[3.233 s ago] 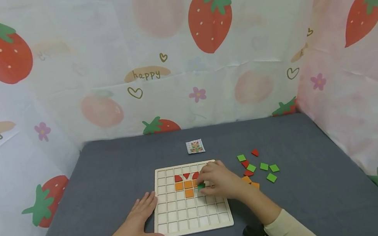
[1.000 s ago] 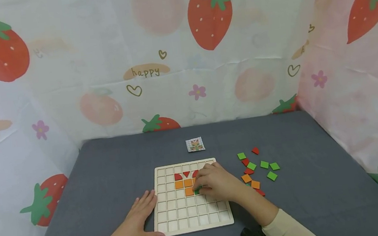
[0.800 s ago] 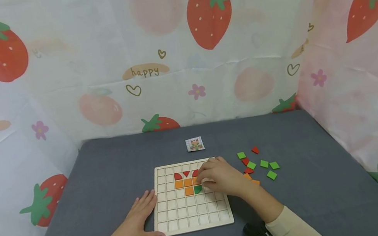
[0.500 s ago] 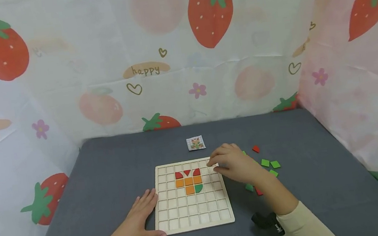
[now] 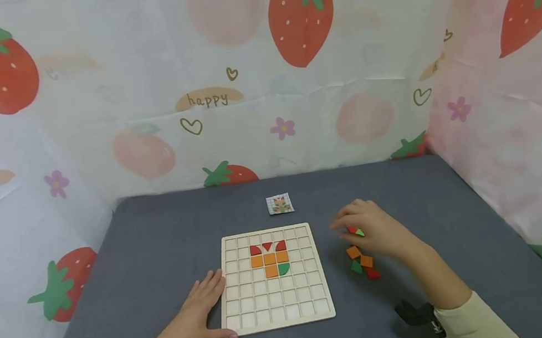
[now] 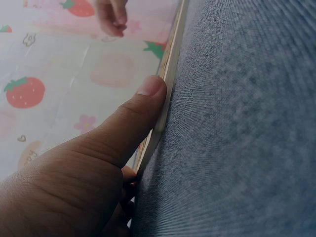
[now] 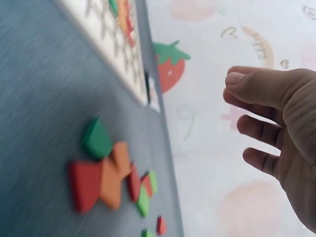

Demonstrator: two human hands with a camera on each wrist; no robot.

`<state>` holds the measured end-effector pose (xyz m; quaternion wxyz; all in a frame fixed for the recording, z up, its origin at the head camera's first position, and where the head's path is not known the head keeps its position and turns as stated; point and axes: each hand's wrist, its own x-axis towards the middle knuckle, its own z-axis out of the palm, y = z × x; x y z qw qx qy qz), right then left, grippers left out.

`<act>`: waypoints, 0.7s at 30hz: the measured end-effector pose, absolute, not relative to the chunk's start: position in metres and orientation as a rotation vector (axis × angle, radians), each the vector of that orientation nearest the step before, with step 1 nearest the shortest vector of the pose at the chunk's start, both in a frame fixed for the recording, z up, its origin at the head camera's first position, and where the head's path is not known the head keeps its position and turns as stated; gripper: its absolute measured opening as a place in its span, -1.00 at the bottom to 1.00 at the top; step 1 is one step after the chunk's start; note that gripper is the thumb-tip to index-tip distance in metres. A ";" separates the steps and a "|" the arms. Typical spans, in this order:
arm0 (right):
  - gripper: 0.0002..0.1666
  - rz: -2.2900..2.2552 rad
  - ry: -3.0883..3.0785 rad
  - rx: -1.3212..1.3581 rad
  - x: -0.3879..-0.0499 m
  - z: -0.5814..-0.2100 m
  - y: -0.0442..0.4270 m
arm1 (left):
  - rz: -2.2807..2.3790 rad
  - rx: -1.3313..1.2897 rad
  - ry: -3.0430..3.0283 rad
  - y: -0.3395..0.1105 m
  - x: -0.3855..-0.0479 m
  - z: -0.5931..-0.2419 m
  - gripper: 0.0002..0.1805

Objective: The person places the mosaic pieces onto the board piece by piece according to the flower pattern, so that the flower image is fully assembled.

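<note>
Eight flat coloured pieces [image 5: 269, 258] sit in the far half of a pale, square wooden board [image 5: 261, 302] divided into a grid, lying on a dark grey tabletop [image 5: 168, 236]. Their farthest row is red, two curved shapes with a triangle between; next come three orange squares; nearest are one more orange square and, on its right, a green piece [image 5: 284, 268] with a rounded edge. The left hand [image 5: 193, 320] rests against the board's left side, fingers extended, thumb at the near left corner, just as before. The right hand [image 5: 380, 229] hovers above loose pieces [image 5: 367, 261] right of the board, thumb and fingers apart, holding nothing. A second ago it was over the board, its fingertips at the green piece; now that piece lies uncovered in its cell. A small picture card [image 5: 280, 204] lies beyond the board.
</note>
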<state>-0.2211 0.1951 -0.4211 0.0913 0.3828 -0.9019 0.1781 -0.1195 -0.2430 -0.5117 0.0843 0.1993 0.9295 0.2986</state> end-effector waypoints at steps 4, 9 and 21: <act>-0.69 0.533 -2.631 1.249 -0.218 -0.434 0.208 | 0.891 0.589 2.765 -0.244 -0.120 -0.511 0.41; -0.70 0.559 -2.643 1.326 -0.211 -0.447 0.217 | 0.896 0.588 2.756 -0.242 -0.122 -0.509 0.41; -0.66 0.689 -2.803 1.254 -0.202 -0.474 0.224 | 0.917 0.635 2.770 -0.243 -0.121 -0.509 0.39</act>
